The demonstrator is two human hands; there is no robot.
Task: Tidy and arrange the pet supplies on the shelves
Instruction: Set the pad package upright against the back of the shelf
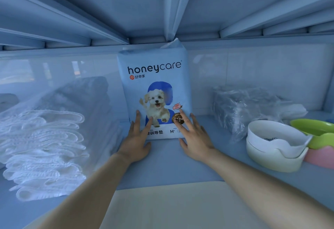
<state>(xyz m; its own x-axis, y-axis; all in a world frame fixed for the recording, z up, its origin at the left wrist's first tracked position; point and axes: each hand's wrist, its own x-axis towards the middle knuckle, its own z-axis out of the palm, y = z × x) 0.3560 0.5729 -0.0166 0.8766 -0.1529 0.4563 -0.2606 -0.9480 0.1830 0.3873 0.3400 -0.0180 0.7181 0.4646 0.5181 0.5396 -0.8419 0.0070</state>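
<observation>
Pad pack, glossy soft film and rectangular, stands upright mid-shelf against the rear wall. Left hand and right hand, fingers straight and spread, touch its lower front. Folded quilted white pads lie at 9 o'clock of it. Crinkled clear plastic bag and round white bowl lie at 3 to 4 o'clock.

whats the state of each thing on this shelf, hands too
honeycare pack: standing upright at the back
left hand: open, straight fingers on the pack's lower front
right hand: open, fingers spread on the pack's lower front
white bowls: upright, nested
green bowl: upright, stacked on the pink bowl
clear plastic bag: crumpled, slumped
white pads: lying overlapped in a row
</observation>
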